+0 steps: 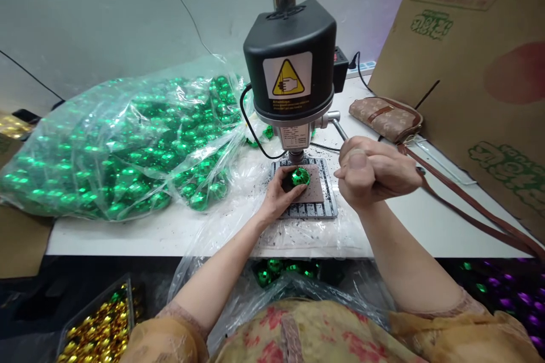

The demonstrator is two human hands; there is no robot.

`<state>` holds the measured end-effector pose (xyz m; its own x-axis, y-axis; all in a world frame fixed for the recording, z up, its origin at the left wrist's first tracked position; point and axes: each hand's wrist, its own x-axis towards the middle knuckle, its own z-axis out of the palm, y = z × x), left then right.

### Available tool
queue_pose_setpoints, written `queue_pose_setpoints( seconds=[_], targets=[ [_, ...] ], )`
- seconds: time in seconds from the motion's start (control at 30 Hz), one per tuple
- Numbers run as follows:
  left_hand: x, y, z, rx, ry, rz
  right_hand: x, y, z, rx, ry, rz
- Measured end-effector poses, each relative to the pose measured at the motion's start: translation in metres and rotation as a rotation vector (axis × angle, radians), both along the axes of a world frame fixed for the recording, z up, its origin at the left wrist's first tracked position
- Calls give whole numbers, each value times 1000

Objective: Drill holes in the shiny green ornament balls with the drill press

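Under the spindle of a black bench drill press sits a shiny green faceted ball. My left hand grips it between thumb and fingers, over a small brown board on the grey slotted base plate. Dark specks are scattered over the plate. My right hand is closed around the end of the press's metal lever, to the right of the machine. The fingers cover the lever's end. Whether the drill tip touches the ball cannot be made out.
A large clear bag of green balls lies left on the white table. At the right are a brown patterned purse with a strap and a cardboard box. Below stand a bin of gold balls and purple balls.
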<state>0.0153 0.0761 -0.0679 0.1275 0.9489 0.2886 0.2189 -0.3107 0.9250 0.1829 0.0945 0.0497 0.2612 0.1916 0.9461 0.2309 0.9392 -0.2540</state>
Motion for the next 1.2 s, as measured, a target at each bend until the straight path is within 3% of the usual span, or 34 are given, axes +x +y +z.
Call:
queue_pose_setpoints(
  seconds=[0.1, 0.27, 0.33, 0.4, 0.47, 0.6, 0.7, 0.77, 0.83, 0.93, 1.07, 1.13, 1.2],
  targets=[
    [1, 0, 0, 0, 2, 7, -2, -5, 11, 152, 71, 93],
    [4, -1, 5, -2, 35, 81, -9, -8, 63, -140, 184, 132],
    [2, -10, 11, 46, 99, 174, -9, -4, 79, -157, 173, 145],
    [-3, -28, 21, 129, 194, 185, -8, -1, 86, -184, 153, 130],
    [-11, -55, 28, 245, 314, 25, -7, 1, 86, -208, 147, 117],
    [-34, -114, 30, 561, 736, -476, -7, 0, 82, -211, 174, 145],
    [-56, -143, 22, 725, 1116, -661, -8, -1, 81, -227, 192, 147],
    [-71, -156, 13, 749, 1251, -728, -8, -1, 81, -247, 201, 134],
    [-83, -166, 2, 683, 1286, -739, -8, -1, 81, -255, 207, 116],
    [-85, -181, -23, 356, 1261, -658, -9, -2, 81, -242, 198, 99],
    [-56, -195, -59, -186, 1265, -482, -6, -1, 79, -166, 169, 79],
    [-39, -196, -72, -329, 1297, -412, -1, 0, 76, -140, 112, 45],
    [-28, -195, -80, -376, 1303, -422, 4, 1, 73, -155, 42, 15]
  ],
)
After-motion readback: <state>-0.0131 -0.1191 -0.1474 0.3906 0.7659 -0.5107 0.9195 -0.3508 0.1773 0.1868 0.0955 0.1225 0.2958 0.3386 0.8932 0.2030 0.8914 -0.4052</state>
